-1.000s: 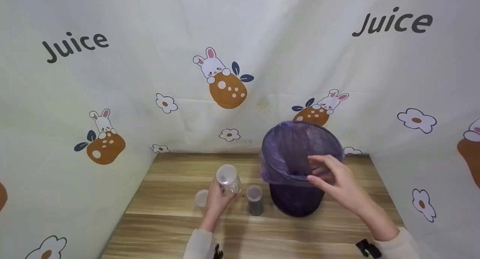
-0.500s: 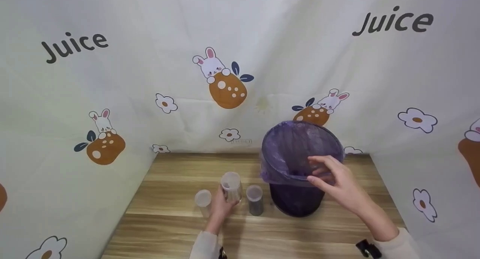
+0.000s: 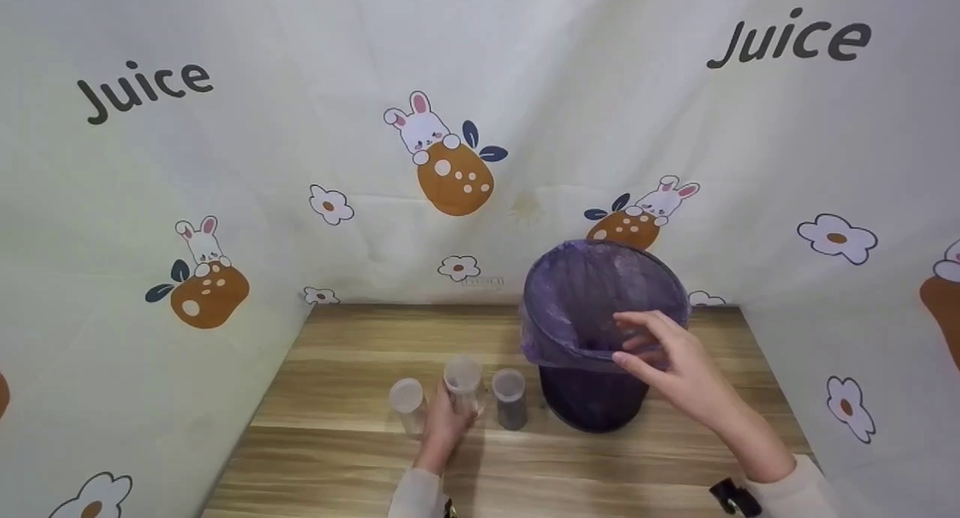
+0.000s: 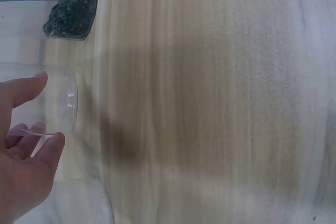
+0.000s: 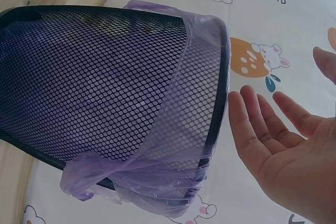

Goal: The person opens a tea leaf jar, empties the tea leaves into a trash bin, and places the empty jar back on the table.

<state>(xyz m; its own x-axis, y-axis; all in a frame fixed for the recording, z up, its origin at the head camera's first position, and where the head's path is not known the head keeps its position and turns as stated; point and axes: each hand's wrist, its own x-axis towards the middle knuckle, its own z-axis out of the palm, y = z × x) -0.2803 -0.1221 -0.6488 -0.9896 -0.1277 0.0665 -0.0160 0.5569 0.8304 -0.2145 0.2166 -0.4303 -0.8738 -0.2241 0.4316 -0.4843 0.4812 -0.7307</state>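
Note:
In the head view my left hand (image 3: 448,426) grips a clear cylindrical jar (image 3: 463,374) with a whitish top, standing upright. The left wrist view shows thumb and fingers on opposite sides of this jar (image 4: 59,95). Left of it is a second clear jar (image 3: 407,396); to its right stands a third jar (image 3: 511,411) with dark, crumbly contents (image 4: 72,14). My right hand (image 3: 686,372) hovers at the rim of a dark mesh bin (image 3: 592,402), fingers loosely bent and holding nothing. A purple bag (image 5: 142,169) lines the bin and folds over its rim.
Everything stands on a wood-grain table (image 3: 352,465). A pale printed cloth (image 3: 555,128) with rabbits, oranges and flowers rises behind and on both sides. The bin stands near the table's back edge, close to the dark-filled jar.
My left hand has brought the clear jar down and slightly right, from a tilted, raised position to upright between the other two jars. The right hand has stayed at the bin's rim.

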